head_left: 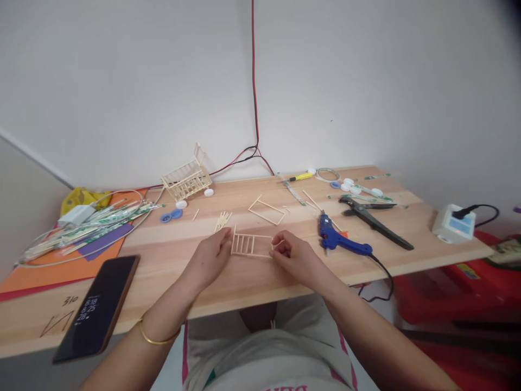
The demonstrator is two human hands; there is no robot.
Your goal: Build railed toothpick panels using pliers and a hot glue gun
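Observation:
A small ladder-like frame of thin wooden sticks (246, 244) lies between my hands, just above or on the table; I cannot tell which. My left hand (212, 256) is closed at its left end, fingertips on the end stick. At the right end, my right hand (296, 257) pinches the frame, its fingers curled and partly hiding that end. Short cut sticks (223, 220) lie in a loose pile just beyond my left hand. Farther back is a rectangular stick frame (266, 209) lying flat.
A blue glue gun (336, 239) and black-handled cutters (374, 220) lie right. A stick-built cart-like model (187, 182) stands at the back near bottle caps (171, 215). A phone (100, 307) and packaged sticks (93, 225) are left. A white power box (453, 224) sits at the right edge.

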